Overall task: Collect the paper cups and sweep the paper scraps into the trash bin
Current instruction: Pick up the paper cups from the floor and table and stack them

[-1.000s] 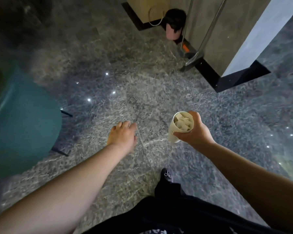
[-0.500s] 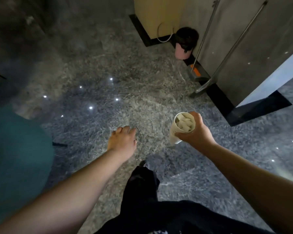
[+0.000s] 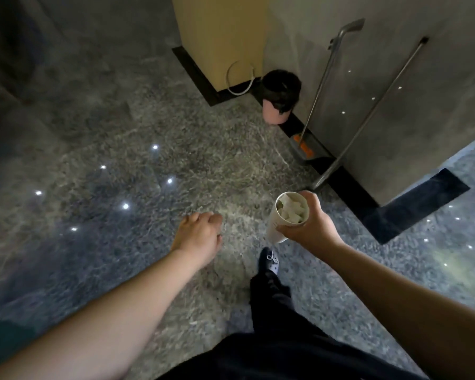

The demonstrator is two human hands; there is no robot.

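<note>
My right hand (image 3: 310, 224) grips a white paper cup (image 3: 281, 224) held upright at waist height; white paper scraps (image 3: 292, 209) fill its mouth. My left hand (image 3: 198, 237) hangs empty to the left of the cup, fingers loosely curled and pointing down at the floor. A small pink trash bin (image 3: 276, 116) with a black liner bag stands ahead on the floor against the wall's black baseboard, well beyond both hands.
A broom and a dustpan (image 3: 303, 145) with long metal handles lean on the grey wall right of the bin. A yellow cabinet (image 3: 220, 37) with a white cable stands left of it. My dark-trousered leg and shoe (image 3: 269, 263) step over the grey marble floor.
The view has moved closer to the bin and wall. The teal chair at left has slid out of view. My right foot has stepped forward; both hands keep their pose.
</note>
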